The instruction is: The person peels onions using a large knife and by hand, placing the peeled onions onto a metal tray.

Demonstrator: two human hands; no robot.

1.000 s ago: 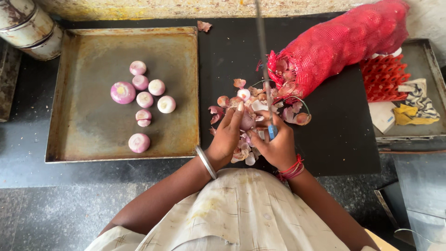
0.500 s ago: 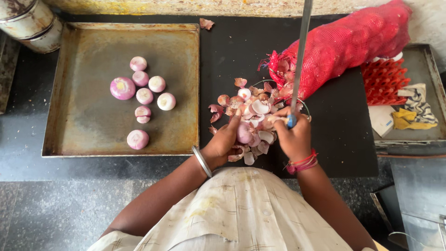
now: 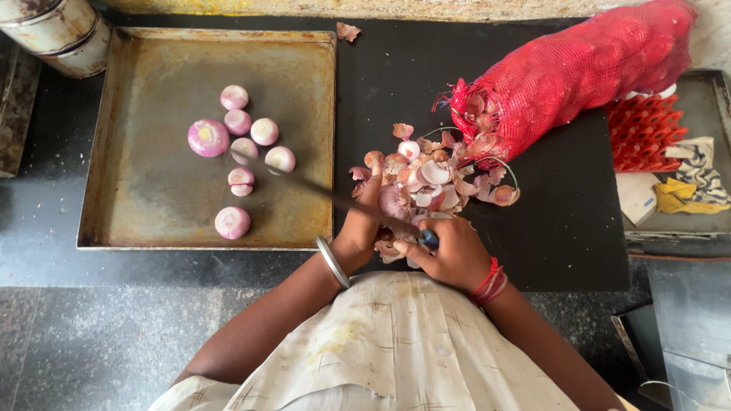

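Note:
My left hand, with a metal bangle on the wrist, grips a pinkish onion at the near edge of a pile of onion peels on the black counter. My right hand, with red threads on the wrist, is closed on the dark handle of a long knife. The blade points left, past my left hand and over the edge of the metal tray. Several peeled onions lie on that tray.
A red mesh sack of onions lies at the back right, its open mouth at the peel pile. Metal cans stand at the top left. On the right sit a red plastic crate and some cloths.
The knife has swung from pointing away from me to pointing left over the tray. My hands have stayed at the near edge of the peel pile.

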